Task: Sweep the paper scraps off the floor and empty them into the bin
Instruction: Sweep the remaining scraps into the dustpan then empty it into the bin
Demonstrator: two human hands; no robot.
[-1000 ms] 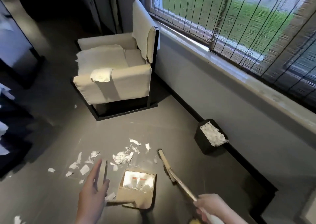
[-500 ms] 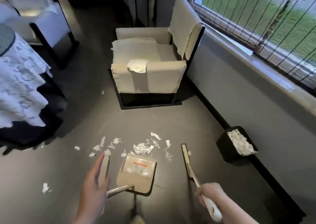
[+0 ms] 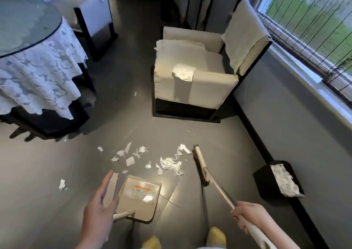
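On grey floor, crumpled paper scraps (image 3: 171, 166) lie between flat beige dustpan (image 3: 139, 197) and broom (image 3: 202, 167); right hand (image 3: 247, 213) fingers grip its handle, left hand (image 3: 99, 210) fingers spread.

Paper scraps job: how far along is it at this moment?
Done: the black bin by the wall already holds white paper. In hand: the right hand grips the broom, its head resting on the floor right of the scraps; the left hand is open at the dustpan handle. Left: the pan looks empty, and scraps are scattered over the floor.

grey floor (image 3: 47, 172), cream armchair (image 3: 196, 85), perhaps daylight
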